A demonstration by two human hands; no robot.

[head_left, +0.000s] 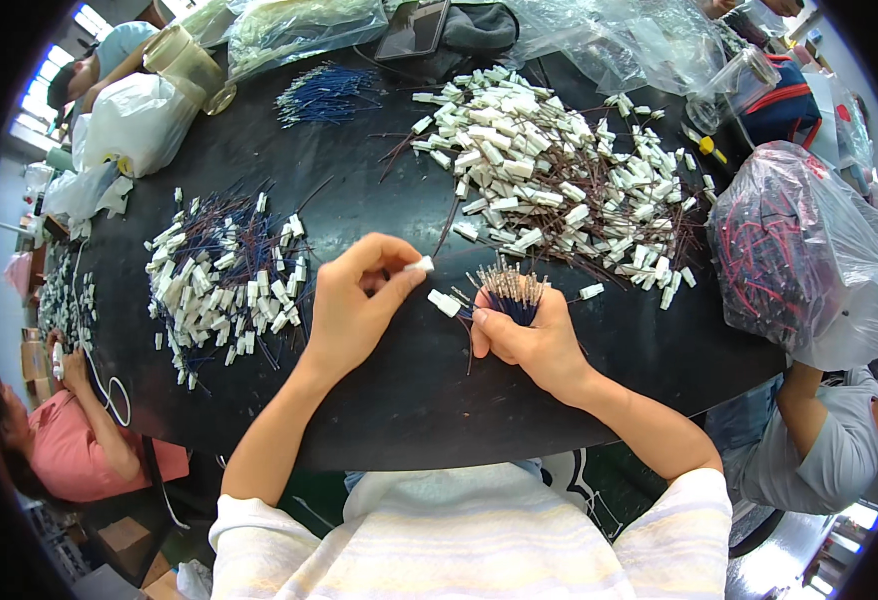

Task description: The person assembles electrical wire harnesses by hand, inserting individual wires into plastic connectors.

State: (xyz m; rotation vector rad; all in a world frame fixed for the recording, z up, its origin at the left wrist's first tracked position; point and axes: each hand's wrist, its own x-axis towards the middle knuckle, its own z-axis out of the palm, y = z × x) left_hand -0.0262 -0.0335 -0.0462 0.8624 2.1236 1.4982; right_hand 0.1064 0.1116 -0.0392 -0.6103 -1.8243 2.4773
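Between the thumb and fingers of my left hand (354,300) is a small white connector (420,264), pinched at its end. My right hand (534,340) is closed round a bundle of blue wires (509,296) whose metal-tipped ends fan upward. By the right thumb a white connector (445,302) sticks out to the left of the bundle; whether it is joined to a wire there I cannot tell. Beyond my right hand spreads a big heap of white connectors on brown wires (559,170). Left of my left hand lies a smaller pile of connectors with blue and brown wires (224,290).
Loose blue wires (327,93) lie at the back of the black table (379,420). A clear bag of red and dark wires (784,250) stands at the right edge, near a yellow cutter (709,148). Co-workers sit left (89,430) and right (809,450).
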